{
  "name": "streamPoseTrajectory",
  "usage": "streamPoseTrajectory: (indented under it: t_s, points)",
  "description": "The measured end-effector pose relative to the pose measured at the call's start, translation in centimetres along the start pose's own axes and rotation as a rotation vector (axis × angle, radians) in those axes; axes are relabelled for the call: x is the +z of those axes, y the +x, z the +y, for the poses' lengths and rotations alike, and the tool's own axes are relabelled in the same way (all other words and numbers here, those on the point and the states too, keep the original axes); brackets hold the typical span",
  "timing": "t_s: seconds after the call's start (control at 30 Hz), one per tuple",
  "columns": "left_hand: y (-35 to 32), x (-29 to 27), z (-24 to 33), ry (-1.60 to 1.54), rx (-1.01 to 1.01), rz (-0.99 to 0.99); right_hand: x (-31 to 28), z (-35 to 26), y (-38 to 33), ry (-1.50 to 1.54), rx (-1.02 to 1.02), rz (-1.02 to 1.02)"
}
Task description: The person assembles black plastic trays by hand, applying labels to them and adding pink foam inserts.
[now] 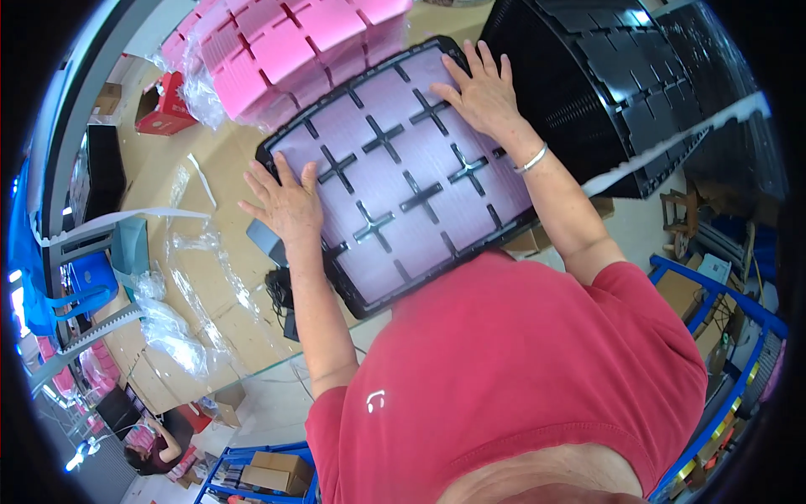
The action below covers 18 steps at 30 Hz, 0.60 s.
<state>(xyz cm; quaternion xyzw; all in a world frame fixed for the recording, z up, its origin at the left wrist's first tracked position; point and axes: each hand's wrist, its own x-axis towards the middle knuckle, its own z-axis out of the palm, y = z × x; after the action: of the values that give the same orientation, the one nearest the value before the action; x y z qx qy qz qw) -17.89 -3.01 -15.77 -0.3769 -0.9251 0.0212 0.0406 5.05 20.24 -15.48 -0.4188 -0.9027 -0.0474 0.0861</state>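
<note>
A black tray [277, 144] with cross-shaped dividers lies on the worktable in front of me, filled by a pale pink foam sheet [403, 160]. My left hand [285, 202] rests flat on the sheet near the tray's left corner, fingers spread. My right hand [483, 92] presses flat on the sheet near the tray's far right corner, a silver bracelet on its wrist. Neither hand grips anything.
A stack of bright pink foam sheets [277, 50] in clear plastic lies beyond the tray. A tall stack of black trays [604, 92] stands to the right. Loose plastic wrap [180, 328] and a red box [168, 109] lie at left. Blue shelving [739, 311] stands at right; another person [151, 449] is far below left.
</note>
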Motion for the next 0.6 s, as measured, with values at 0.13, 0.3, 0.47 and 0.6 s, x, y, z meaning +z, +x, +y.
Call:
streamPoseTrajectory:
  t_s: [0.13,0.3,0.47,0.6]
  points:
    - [-1.9,0.0,-0.3,-0.16,0.119,0.176,-3.3,0.9,-2.6,0.061,-0.046,0.222]
    - [-9.4,-4.7,0.5,-0.443,0.167,0.083,-7.4,4.6,-11.1,0.588,-0.039,0.178]
    - [-17.5,-4.5,0.7,-0.403,0.612,-0.116,-8.6,2.2,-20.0,0.299,-0.312,-0.203]
    - [-20.3,-3.0,-0.5,-0.277,0.582,-0.127,-9.1,2.2,-21.1,0.162,-0.23,-0.12]
